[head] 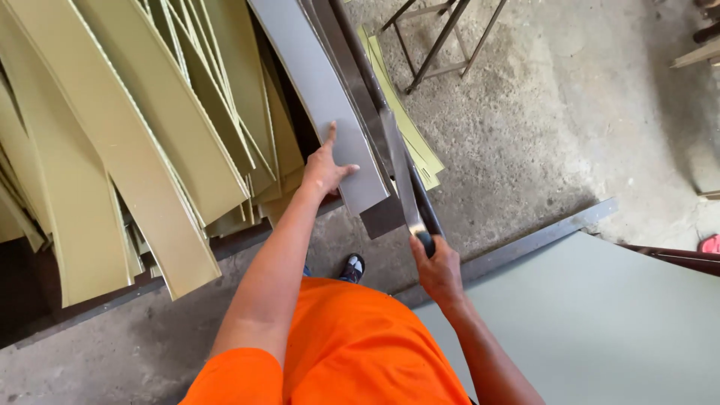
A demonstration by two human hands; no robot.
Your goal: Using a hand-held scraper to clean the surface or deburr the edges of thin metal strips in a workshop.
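Olive-yellow strips (150, 127), grey sheet (322, 97), perhaps steel-coloured.

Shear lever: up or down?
Up. The right hand grips the lever by its handle end, with the blade lifted off the grey sheet that the left hand presses flat.

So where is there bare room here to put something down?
Bare concrete floor lies open right of the shear lever, between the metal stand and the large pale sheet. It is crowded left: olive strips overlap beside the grey strip under the left hand. The right hand grips the lever's handle.
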